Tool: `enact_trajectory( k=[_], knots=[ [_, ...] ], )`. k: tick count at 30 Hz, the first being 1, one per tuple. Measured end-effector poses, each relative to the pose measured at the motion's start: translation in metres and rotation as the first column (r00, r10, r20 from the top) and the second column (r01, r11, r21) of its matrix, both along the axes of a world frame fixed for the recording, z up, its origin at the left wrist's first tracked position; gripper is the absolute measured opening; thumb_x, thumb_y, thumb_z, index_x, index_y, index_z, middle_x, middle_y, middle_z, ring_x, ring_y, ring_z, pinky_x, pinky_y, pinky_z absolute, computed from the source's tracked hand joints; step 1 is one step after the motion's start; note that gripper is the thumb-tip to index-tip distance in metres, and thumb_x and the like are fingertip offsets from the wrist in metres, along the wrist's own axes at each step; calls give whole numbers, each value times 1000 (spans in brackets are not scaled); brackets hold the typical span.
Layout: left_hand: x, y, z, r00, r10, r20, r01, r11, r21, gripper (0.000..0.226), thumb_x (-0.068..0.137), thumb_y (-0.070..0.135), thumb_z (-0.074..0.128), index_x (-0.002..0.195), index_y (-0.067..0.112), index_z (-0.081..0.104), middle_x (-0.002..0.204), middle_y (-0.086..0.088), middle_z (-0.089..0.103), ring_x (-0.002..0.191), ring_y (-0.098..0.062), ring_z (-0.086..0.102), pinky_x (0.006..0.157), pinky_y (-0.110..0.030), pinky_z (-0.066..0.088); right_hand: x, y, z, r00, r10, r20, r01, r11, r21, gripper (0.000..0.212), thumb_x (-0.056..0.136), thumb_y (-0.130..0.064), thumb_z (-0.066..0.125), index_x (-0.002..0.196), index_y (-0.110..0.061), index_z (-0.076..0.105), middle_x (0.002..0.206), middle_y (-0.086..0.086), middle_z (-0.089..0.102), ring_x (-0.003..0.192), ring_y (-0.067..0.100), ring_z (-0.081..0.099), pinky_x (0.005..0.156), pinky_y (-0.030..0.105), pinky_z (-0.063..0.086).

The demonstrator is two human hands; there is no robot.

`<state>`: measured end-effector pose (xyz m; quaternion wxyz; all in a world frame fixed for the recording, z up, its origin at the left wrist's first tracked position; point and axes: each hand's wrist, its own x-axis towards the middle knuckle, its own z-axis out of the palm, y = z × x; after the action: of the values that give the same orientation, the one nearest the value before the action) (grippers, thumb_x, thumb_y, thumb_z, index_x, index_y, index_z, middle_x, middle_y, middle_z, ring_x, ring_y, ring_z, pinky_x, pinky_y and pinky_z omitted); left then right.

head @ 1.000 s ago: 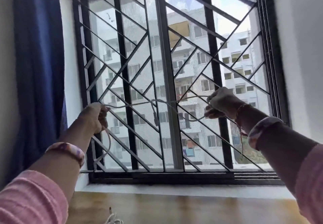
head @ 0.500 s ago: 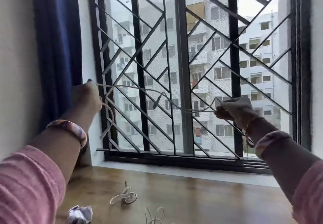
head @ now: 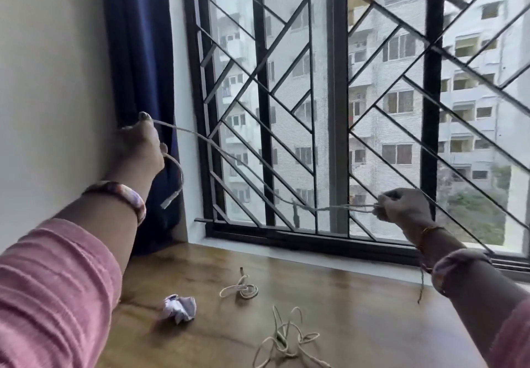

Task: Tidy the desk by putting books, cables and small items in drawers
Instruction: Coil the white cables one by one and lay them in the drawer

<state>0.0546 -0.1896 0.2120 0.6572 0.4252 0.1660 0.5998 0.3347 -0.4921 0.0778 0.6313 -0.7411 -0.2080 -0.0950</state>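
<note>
Cable [head: 229,161] taut between both clenched hands [head: 143,144].

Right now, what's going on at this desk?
A person is stretching a white cable between both hands in front of the window. The left hand pinches one end high by the curtain, its plug dangling below; the right hand holds gathered loops lower down. Two more cables and a crumpled paper lie on the wooden desk.

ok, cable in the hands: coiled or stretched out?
Stretched out. The cable spans from the raised left hand down to the right hand, above the desk; one plug end dangles below the left hand.
</note>
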Motion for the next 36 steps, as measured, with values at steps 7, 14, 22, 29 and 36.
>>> enact_trajectory(
  k=[7, 14, 22, 29, 36],
  knots=[
    [5, -36, 2, 982, -135, -134, 146, 986, 77, 45, 98, 45, 34, 59, 22, 36, 29, 9, 29, 26, -3, 22, 32, -13, 17, -28, 20, 13, 954, 178, 242, -54, 895, -443, 19, 85, -11, 64, 100, 0, 69, 100, 14, 69, 89, 23, 62, 79, 26, 49],
    [40, -58, 7, 710, -665, -232, 700, 702, 130, 25, 96, 5, 33, 82, 10, 53, 51, 4, 52, 39, -4, 43, 39, -13, 39, -56, 36, 60, 888, 141, 438, 81, 889, -451, 38, 89, -24, 61, 111, 7, 60, 106, 22, 66, 87, 31, 66, 70, 31, 53],
    [72, -86, 14, 738, -232, -633, 649, 500, 573, 9, 89, 14, 57, 83, 14, 65, 59, 4, 56, 40, -1, 49, 39, -17, 46, -117, 63, 157, 758, 607, 238, -527, 786, -324, 32, 87, -16, 59, 111, 5, 60, 73, 3, 58, 46, 1, 53, 47, 17, 50],
    [66, -47, 1, 400, -78, -913, 888, 278, 366, 36, 79, 40, 53, 62, 10, 61, 49, 0, 51, 38, -8, 45, 41, -21, 45, -85, 47, 148, 828, 255, 499, -136, 955, -263, 8, 83, -6, 66, 88, 0, 68, 45, -10, 52, 32, -3, 39, 35, 7, 27],
    [102, -73, 24, 399, -892, 214, 870, 442, 220, 30, 96, 12, 39, 68, 11, 50, 51, 5, 46, 33, -4, 38, 37, -14, 36, -71, 61, 108, 784, 232, 576, 5, 925, -380, 36, 91, -35, 53, 65, -16, 68, 51, 9, 50, 40, 3, 38, 41, 13, 28]
  ],
)
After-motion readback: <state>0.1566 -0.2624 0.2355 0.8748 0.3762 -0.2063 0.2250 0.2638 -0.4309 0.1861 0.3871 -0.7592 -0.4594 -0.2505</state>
